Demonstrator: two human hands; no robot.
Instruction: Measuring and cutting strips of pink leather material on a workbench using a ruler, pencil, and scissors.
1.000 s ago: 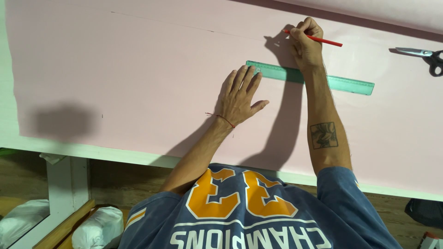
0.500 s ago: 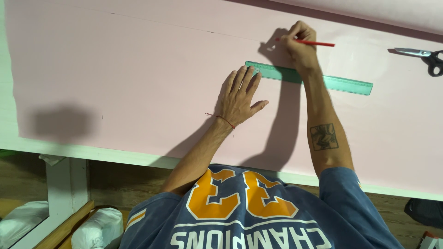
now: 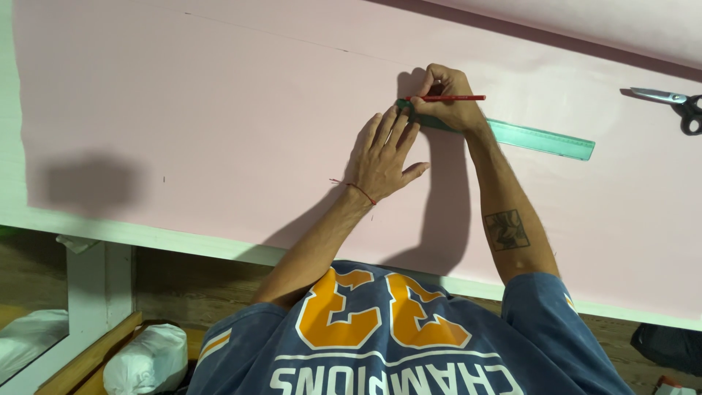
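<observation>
- Pink sheet (image 3: 219,124): a broad, flat pink surface that fills most of the head view, lying over a white table edge (image 3: 183,241). A faint pencilled line runs across its upper part.
- Shirt (image 3: 395,344): blue with orange and white lettering, at the bottom of the view.
- White table leg (image 3: 88,285): below the edge at lower left, with white wrapped bundles (image 3: 142,358) on the floor near it.
- Green ruler (image 3: 537,137): a long, translucent green strip lying flat on the pink sheet, slanting down toward the right. Its left end is hidden beneath both hands; the rest runs out clear to the right of the right wrist.
- Left hand (image 3: 384,157): flat and spread, palm down on the sheet, clasping nothing. Its fingertips press onto the ruler's left end, just below the right hand. A thin red thread circles the wrist.
- Right hand (image 3: 446,99): curled over the ruler's left end, pinching the pencil between thumb and fingers. The forearm bears a dark tattoo.
- Scissors (image 3: 669,102): black handles, metal blades, lying on the sheet at the far right, well apart from both hands.
- Red pencil (image 3: 453,97): slim, lying nearly level in the right hand's pinch, just above the ruler's upper edge, its free end pointing right.
</observation>
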